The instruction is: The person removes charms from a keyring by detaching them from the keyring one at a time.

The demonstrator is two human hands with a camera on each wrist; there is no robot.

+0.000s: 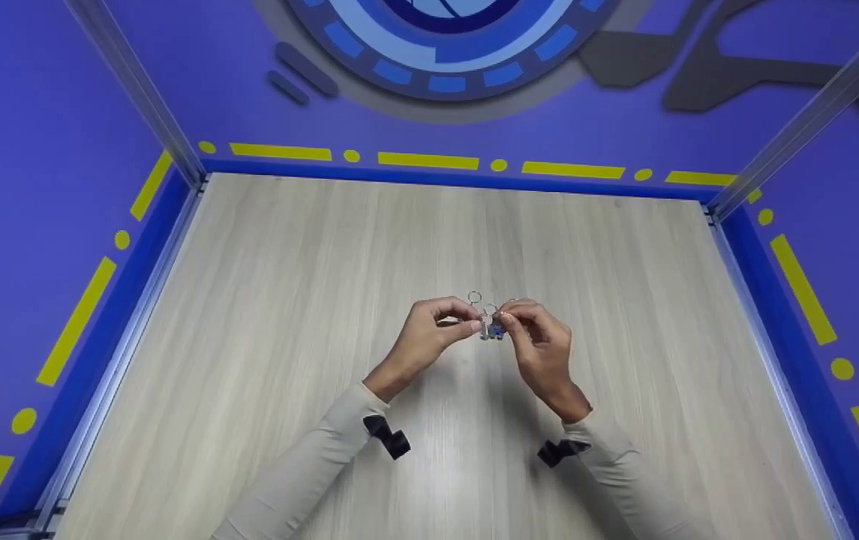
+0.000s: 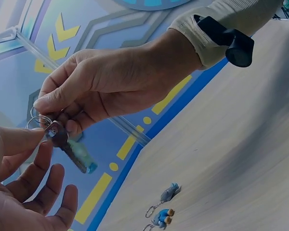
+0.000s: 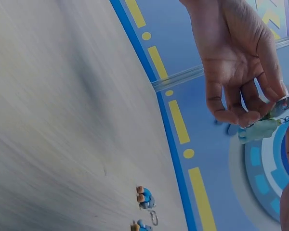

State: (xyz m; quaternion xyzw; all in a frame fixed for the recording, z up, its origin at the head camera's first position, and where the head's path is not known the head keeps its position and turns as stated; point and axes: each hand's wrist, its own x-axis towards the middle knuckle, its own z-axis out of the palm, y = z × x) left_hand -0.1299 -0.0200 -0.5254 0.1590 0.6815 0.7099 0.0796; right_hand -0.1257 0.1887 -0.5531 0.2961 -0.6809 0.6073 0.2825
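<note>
My left hand (image 1: 437, 326) and right hand (image 1: 542, 337) meet above the middle of the table. In the left wrist view, my right thumb and finger pinch a metal key ring (image 2: 38, 120). A key (image 2: 77, 159) with a dark head hangs from the ring. My left thumb and fingertips pinch at the key's head, the other fingers loosely bent. Beside the key dangles a pale green charm (image 3: 257, 131) on a short chain. In the right wrist view, my right hand is mostly cut off at the edge.
Below the hands, two small figure keychains lie on the wooden table (image 1: 309, 300): a grey-blue one (image 2: 168, 191) and a blue one with tan feet (image 2: 163, 217), each with a ring. Blue panels with yellow marks wall the table at the back and sides.
</note>
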